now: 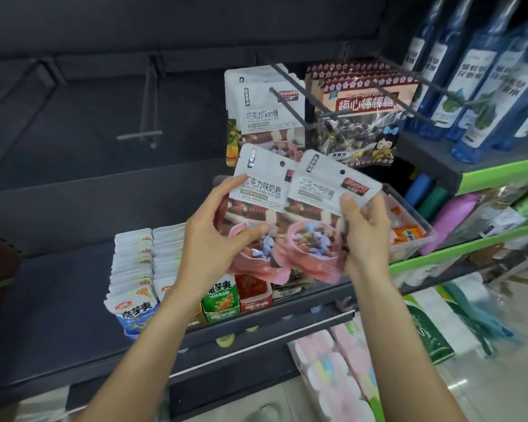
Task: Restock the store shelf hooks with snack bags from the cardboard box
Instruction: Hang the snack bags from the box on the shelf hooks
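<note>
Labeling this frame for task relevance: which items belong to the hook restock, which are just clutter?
Job:
- left hand gripping one candy bag
- right hand gripping second candy bag
- matching bags on hook
- empty hook

Clutter:
- lollipop bags
- blue bottles
- stacked white packets
- clear bin
- tissue packs

One camera sits on the person's head and looks forward and down, very close to the two hands held out in front, with the dark shelf [73, 284] just behind them (it is a wide view, so the edges bend a little).
</note>
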A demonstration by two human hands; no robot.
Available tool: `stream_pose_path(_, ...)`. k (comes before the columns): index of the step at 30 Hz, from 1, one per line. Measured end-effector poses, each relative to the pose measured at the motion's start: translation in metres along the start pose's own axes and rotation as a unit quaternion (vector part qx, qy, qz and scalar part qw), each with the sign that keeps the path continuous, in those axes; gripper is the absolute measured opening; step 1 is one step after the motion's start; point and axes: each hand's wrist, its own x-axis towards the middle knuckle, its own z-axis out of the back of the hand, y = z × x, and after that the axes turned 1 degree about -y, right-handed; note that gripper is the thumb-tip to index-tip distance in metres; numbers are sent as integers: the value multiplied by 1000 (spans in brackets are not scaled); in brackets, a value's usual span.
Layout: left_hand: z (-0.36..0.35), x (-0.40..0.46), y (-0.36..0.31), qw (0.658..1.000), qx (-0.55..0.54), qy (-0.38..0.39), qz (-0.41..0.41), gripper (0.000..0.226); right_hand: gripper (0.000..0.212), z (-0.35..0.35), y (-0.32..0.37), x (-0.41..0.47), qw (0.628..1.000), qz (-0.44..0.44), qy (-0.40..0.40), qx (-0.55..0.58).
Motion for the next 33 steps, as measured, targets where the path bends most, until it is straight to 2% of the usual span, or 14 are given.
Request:
stream_pose_path(2, 5, -3, 2, 1000, 15, -12, 4, 63, 20, 5, 9, 3, 998, 65, -20, 2)
stream_pose_path(4, 13, -4, 4, 999, 31, -26, 8, 63, 32, 10, 23, 5, 983, 180, 20, -41)
stream_pose_path(6, 21, -5, 5, 998, 52, -33, 12, 63, 42, 8, 38, 6, 949, 284, 91, -100)
stream_pose_path(10, 28, -7, 2, 996, 80, -40, 8, 65, 27, -12, 58, 22, 861, 398, 153, -278)
stream_pose_path(11, 29, -7, 1, 996, 86, -39, 4, 66, 27, -18, 60, 27, 854, 403, 160, -286)
stream_pose_path(15, 31, -11, 0, 995, 95, -35, 0, 68, 19, -31, 61, 45, 870, 379, 150, -277)
stream_pose_path(18, 33, -11, 2, 995, 97, -35, 6, 69, 22, -28, 57, 49, 877, 369, 141, -272)
stream_pose_path(22, 34, -9, 4, 994, 105, -39, 2, 69, 27, -22, 54, 40, 911, 336, 129, -200)
stream_pose_path(24, 34, -8, 4, 994, 106, -38, 3, 69, 29, -21, 53, 39, 908, 343, 124, -206)
stream_pose_path(29, 34, -4, 5, 993, 114, -36, -3, 68, 24, -35, 43, 70, 843, 415, 103, -327)
stream_pose_path(33, 36, -3, 7, 991, 126, -50, 6, 69, 33, -64, 36, 112, 782, 452, 106, -416)
